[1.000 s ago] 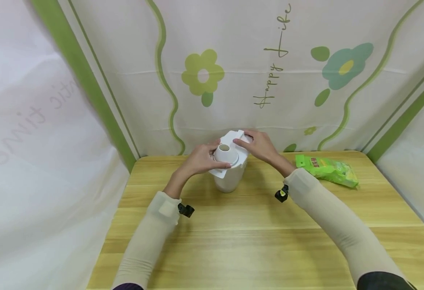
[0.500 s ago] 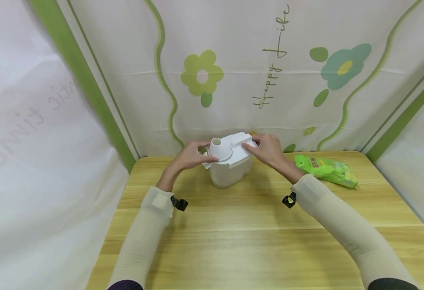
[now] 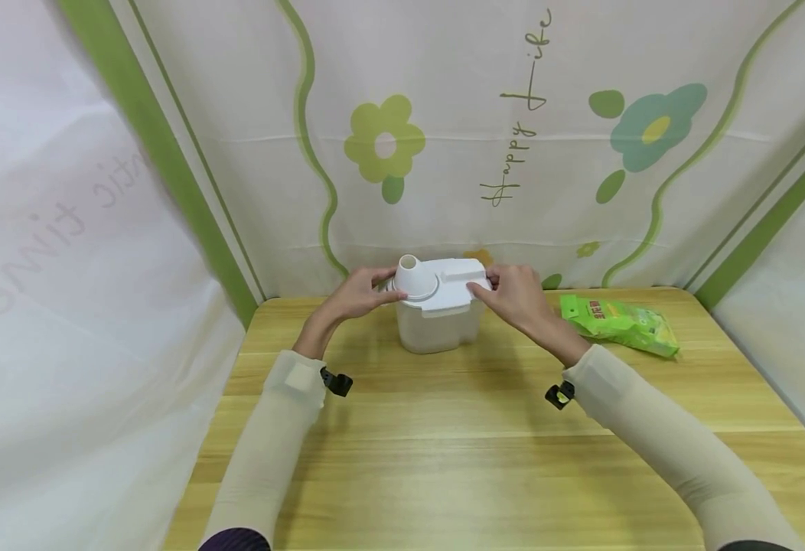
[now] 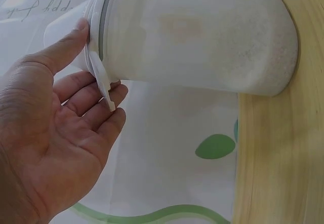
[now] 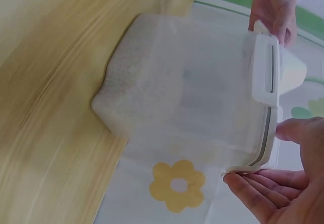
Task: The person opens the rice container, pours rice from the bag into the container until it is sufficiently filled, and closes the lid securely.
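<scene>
A translucent storage container [image 3: 437, 329] stands upright near the table's back edge. Pale grains fill its lower part in both wrist views. On top is a white lid [image 3: 454, 295] with a cone-shaped spout or cup [image 3: 412, 277] at its left end. My left hand [image 3: 360, 295] holds the lid's left end, thumb beside the cone and fingers under the protruding lip [image 4: 104, 82]. With my right hand [image 3: 518, 297] I grip the lid's right end, thumb on top and fingertips [image 5: 238, 181] under the rim. Some left fingers are hidden in the head view.
To the right of the container lies a bright green plastic packet [image 3: 619, 325] on the wooden table [image 3: 430, 451]. A white curtain [image 3: 444, 176] with flower prints hangs right behind the table, and more sheeting closes off both sides.
The container has turned from an angled stance to lie nearly square across the table. Both hands have kept their hold on the lid, the left moving left and the right moving right.
</scene>
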{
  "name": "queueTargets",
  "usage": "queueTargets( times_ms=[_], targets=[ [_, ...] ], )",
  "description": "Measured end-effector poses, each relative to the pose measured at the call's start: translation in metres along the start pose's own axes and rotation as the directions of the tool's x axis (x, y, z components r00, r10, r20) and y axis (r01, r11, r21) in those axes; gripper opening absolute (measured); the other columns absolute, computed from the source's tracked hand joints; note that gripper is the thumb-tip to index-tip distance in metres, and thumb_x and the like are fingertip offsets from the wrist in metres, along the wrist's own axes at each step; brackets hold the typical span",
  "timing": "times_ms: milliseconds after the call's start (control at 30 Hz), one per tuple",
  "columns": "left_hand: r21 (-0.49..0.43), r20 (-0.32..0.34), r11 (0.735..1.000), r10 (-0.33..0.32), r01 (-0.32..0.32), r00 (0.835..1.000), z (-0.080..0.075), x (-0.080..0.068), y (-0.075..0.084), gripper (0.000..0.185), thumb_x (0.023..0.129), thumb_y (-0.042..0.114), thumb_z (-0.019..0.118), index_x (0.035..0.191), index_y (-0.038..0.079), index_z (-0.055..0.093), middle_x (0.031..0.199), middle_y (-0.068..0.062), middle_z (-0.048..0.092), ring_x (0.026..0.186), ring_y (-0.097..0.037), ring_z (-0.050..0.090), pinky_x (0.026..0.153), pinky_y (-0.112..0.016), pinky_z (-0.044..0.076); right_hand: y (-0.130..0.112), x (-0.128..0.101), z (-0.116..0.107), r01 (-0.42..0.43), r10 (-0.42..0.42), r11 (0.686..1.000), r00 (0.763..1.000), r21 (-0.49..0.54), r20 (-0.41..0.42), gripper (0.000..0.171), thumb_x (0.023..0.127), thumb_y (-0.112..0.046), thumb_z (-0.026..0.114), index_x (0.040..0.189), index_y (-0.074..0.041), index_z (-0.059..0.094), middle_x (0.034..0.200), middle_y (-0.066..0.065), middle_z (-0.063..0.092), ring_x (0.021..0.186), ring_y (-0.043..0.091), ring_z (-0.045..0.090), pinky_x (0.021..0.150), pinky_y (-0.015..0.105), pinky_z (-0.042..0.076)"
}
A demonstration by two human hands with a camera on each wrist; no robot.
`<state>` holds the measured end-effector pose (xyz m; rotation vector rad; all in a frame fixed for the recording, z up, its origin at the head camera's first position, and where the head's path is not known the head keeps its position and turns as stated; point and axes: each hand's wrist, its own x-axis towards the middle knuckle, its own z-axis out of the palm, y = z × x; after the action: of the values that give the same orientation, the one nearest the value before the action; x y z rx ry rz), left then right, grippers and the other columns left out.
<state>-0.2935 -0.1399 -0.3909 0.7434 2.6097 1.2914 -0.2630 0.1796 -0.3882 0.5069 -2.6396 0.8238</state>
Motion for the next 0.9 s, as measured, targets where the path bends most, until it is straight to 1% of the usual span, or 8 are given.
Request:
queueTargets(
  times_ms=[67,133,233,333,467,567,733,900],
  targets=[
    [-0.009,0.004,1.000,-0.007,0.007,1.000,0.000,0.000,0.000,0.069,0.098,0.031,0.080,0.152,-0.002,0.052,0.157,-0.020,0.051,0.150,-0.035,0.044,0.123,-0.048,0.038,-0.001,-0.003,-0.002,-0.001,0.001,1.000,1.000,-0.011,0.008,0.038,0.096,-0.030,0.079,0.071,-0.006,0.064,0.063,0.005,0.062,0.056,0.016,0.045,0.054,0.032,0.036],
    [-0.017,0.011,1.000,-0.015,0.016,1.000,0.000,0.000,0.000,0.069,0.099,0.030,0.078,0.154,-0.002,0.050,0.159,-0.020,0.049,0.151,-0.036,0.043,0.123,-0.047,0.037,-0.002,-0.005,-0.003,0.004,-0.004,1.000,1.000,-0.017,0.010,0.040,0.096,-0.030,0.079,0.069,-0.007,0.061,0.061,0.003,0.060,0.055,0.014,0.043,0.054,0.031,0.035],
    [-0.019,0.019,1.000,-0.021,0.022,1.000,0.000,0.000,0.000,0.069,0.100,0.029,0.077,0.155,-0.002,0.048,0.160,-0.021,0.047,0.152,-0.037,0.042,0.124,-0.048,0.036,-0.003,-0.007,-0.005,0.014,-0.014,1.000,1.000,-0.019,0.011,0.038,0.096,-0.029,0.080,0.069,-0.007,0.065,0.063,0.004,0.066,0.055,0.014,0.046,0.056,0.032,0.038],
    [-0.013,0.022,1.000,-0.015,0.015,1.000,-0.001,-0.001,0.000,0.069,0.100,0.028,0.076,0.156,-0.002,0.048,0.160,-0.021,0.047,0.151,-0.038,0.042,0.124,-0.049,0.036,-0.003,-0.008,-0.007,0.018,-0.018,1.000,1.000,-0.011,0.022,0.033,0.096,-0.029,0.080,0.075,-0.005,0.072,0.071,0.007,0.074,0.058,0.016,0.056,0.059,0.034,0.046],
    [0.004,0.014,1.000,0.004,-0.004,1.000,0.001,-0.001,-0.001,0.070,0.100,0.029,0.076,0.155,-0.003,0.048,0.159,-0.023,0.048,0.151,-0.039,0.043,0.124,-0.049,0.036,0.001,-0.010,-0.010,0.025,-0.026,0.999,0.998,0.023,0.056,0.028,0.096,-0.028,0.081,0.089,-0.001,0.080,0.085,0.013,0.080,0.072,0.022,0.074,0.068,0.041,0.061],
    [0.029,0.004,0.999,0.016,-0.016,1.000,0.002,-0.002,-0.002,0.074,0.099,0.033,0.076,0.157,-0.002,0.045,0.160,-0.022,0.047,0.151,-0.039,0.042,0.124,-0.050,0.035,0.005,-0.009,-0.014,0.020,-0.028,0.997,0.995,0.079,0.097,0.031,0.096,-0.027,0.082,0.103,0.003,0.081,0.095,0.018,0.080,0.083,0.029,0.079,0.075,0.047,0.065],
    [0.061,-0.016,0.998,0.011,-0.010,1.000,0.005,-0.003,0.002,0.086,0.095,0.043,0.078,0.163,0.005,0.040,0.163,-0.020,0.045,0.153,-0.037,0.040,0.125,-0.053,0.033,0.019,-0.006,-0.023,-0.031,-0.005,0.985,0.978,0.168,0.209,0.047,0.097,-0.030,0.080,0.126,0.006,0.073,0.119,0.024,0.076,0.105,0.038,0.076,0.087,0.050,0.063],
    [0.068,-0.046,0.998,0.011,-0.008,0.999,0.009,-0.001,0.003,0.095,0.089,0.047,0.083,0.164,0.010,0.039,0.162,-0.019,0.048,0.148,-0.036,0.047,0.121,-0.054,0.038,0.043,-0.004,-0.029,-0.026,-0.055,0.972,0.941,0.234,0.333,0.063,0.099,-0.028,0.079,0.147,0.007,0.058,0.147,0.027,0.060,0.133,0.044,0.061,0.098,0.053,0.058]
  ],
)
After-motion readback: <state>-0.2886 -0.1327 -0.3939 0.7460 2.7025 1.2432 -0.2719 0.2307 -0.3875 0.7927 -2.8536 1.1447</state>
